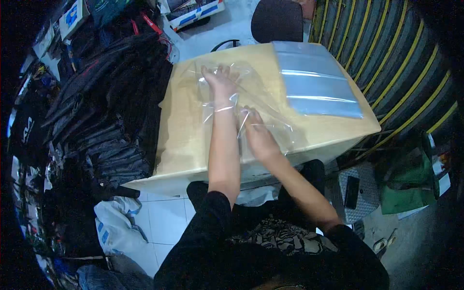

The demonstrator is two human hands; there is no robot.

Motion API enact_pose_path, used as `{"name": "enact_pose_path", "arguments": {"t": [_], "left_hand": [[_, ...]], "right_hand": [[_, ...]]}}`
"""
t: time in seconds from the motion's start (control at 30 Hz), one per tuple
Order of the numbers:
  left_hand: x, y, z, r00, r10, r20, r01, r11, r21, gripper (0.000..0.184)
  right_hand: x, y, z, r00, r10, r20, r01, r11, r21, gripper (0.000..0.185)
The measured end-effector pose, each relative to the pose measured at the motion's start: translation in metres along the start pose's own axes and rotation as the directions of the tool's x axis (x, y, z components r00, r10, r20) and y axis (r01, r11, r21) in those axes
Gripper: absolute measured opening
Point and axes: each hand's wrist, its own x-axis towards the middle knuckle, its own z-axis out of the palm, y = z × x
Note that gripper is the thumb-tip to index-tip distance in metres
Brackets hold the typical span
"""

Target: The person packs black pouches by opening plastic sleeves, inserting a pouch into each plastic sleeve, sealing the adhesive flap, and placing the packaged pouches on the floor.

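A clear plastic bag [275, 113] lies loosely over the wooden table [183, 145]. My left hand [221, 79] is inside or under the clear film near the table's far side, its fingers spread. Nearer to me, my right hand [258, 133] is at the bag's near part, with its fingers bent together at the film; the film's edge between them is hard to make out. To the right of both hands lies a flat stack of clear plastic bags [319, 82].
A tall pile of dark folded clothes [111, 106] stands along the table's left side. Behind the table is a dark chair [277, 21]. Yellow-striped dark material [386, 48] curves along the right. A phone [352, 192] rests on a grey surface at lower right, beside a green bag [408, 181].
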Motion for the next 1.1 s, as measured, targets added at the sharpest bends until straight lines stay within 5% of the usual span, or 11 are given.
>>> {"name": "enact_pose_path", "arguments": {"t": [0.1,0.2,0.27,0.37,0.53,0.67,0.8,0.87,0.97,1.0,1.1], "left_hand": [[-0.002,0.008,0.000,0.995,-0.061,-0.077,0.067,0.994,0.083,0.055],[0.015,-0.029,-0.054,0.985,0.157,0.074,-0.172,0.928,0.329,0.036],[-0.056,-0.019,-0.031,0.959,0.277,0.060,-0.218,0.584,0.782,0.034],[-0.127,-0.025,-0.028,0.971,0.112,0.211,-0.234,0.267,0.935,0.046],[-0.200,-0.029,-0.027,0.958,0.236,0.160,-0.277,0.630,0.725,0.047],[-0.194,-0.056,-0.019,0.863,0.493,0.107,-0.472,0.715,0.516,0.048],[-0.239,-0.004,-0.011,0.964,0.044,0.264,-0.258,0.414,0.873,0.063],[-0.236,0.001,-0.016,0.911,-0.039,0.412,-0.373,0.351,0.859,0.050],[-0.177,0.029,-0.004,0.862,-0.394,0.319,-0.200,0.315,0.928,0.040],[-0.148,0.051,0.008,0.765,-0.602,0.227,0.014,0.369,0.929,0.040],[-0.079,0.061,0.019,0.733,-0.650,0.200,-0.001,0.293,0.956,0.041]], "right_hand": [[0.031,0.013,0.001,0.999,0.021,0.028,-0.019,0.998,-0.056,0.066],[0.042,0.021,0.014,0.993,0.110,0.048,-0.115,0.988,0.103,0.060],[0.053,0.013,0.002,0.978,0.209,0.029,-0.209,0.947,0.243,0.057],[0.074,0.006,-0.015,0.933,0.351,0.082,-0.360,0.923,0.135,0.064],[0.094,0.035,0.030,0.994,0.074,-0.086,-0.069,0.995,0.068,0.069],[0.130,0.017,0.000,0.950,0.310,0.034,-0.312,0.940,0.140,0.073],[0.159,0.067,0.004,0.953,0.178,-0.244,-0.177,0.984,0.026,0.071],[0.174,0.091,0.014,0.948,0.209,-0.241,-0.209,0.977,0.027,0.069],[0.167,0.091,0.017,0.893,0.422,0.155,-0.401,0.903,-0.151,0.062],[0.162,0.123,0.043,0.818,0.534,0.214,-0.554,0.831,0.044,0.057],[0.118,0.087,0.017,0.821,0.270,0.503,-0.407,0.895,0.183,0.040]]}}
